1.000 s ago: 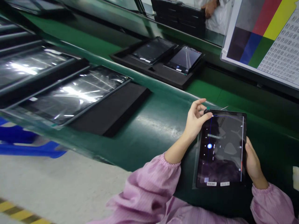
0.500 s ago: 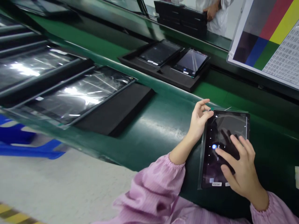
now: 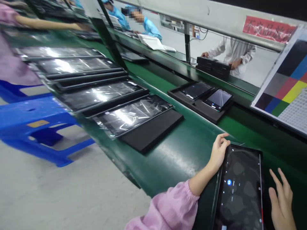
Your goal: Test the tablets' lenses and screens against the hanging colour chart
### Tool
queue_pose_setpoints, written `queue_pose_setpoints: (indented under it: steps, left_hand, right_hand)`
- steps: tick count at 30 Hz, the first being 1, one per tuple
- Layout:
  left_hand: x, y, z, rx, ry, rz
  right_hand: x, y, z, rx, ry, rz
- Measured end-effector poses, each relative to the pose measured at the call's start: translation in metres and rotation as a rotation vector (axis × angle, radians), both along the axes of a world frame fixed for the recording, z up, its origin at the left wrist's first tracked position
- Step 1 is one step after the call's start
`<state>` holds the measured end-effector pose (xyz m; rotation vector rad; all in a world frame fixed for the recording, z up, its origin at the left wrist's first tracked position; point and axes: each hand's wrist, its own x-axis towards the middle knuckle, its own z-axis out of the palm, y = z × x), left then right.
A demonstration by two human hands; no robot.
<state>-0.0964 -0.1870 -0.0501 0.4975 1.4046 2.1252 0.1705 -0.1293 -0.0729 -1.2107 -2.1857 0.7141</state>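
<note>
A dark tablet lies on the green bench at the lower right, with its screen lit. A round blue icon and small white symbols show on the screen, and the bottom end runs out of view. At the upper left corner of the tablet, my left hand is closed with thumb and bent fingers on the edge. My right hand hovers just right of the tablet, fingers spread and holding nothing.
Several film-covered tablets lie on black foam pads to the left. Two more tablets sit in a black foam tray behind. A colour chart stands at right. A blue stool is beside the bench; co-workers are further off.
My right hand has lifted off the screen and moved right, clear of the tablet. My left hand stays at the corner. The view has tilted up, showing more bench and people.
</note>
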Motion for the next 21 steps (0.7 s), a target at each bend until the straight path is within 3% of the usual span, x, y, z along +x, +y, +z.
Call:
queue_pose_setpoints:
  steps: [4, 9, 12, 15, 21]
  left_hand:
    - [-0.002, 0.005, -0.006, -0.019, -0.018, 0.036]
    - [-0.004, 0.009, -0.016, -0.066, -0.030, 0.091]
    - [-0.005, 0.011, -0.022, -0.111, -0.040, 0.127]
    - [-0.004, 0.012, -0.028, -0.154, -0.062, 0.145]
    - [0.000, 0.016, -0.037, -0.225, -0.088, 0.129]
  right_hand:
    - [0.013, 0.012, -0.042, -0.146, 0.013, -0.094]
    - [0.007, 0.010, -0.076, -0.093, 0.034, 0.029]
    - [0.001, 0.009, -0.074, -0.098, -0.001, 0.073]
    - [-0.002, 0.006, -0.061, -0.132, -0.011, 0.119]
    - [-0.004, -0.001, -0.045, -0.244, 0.007, 0.107]
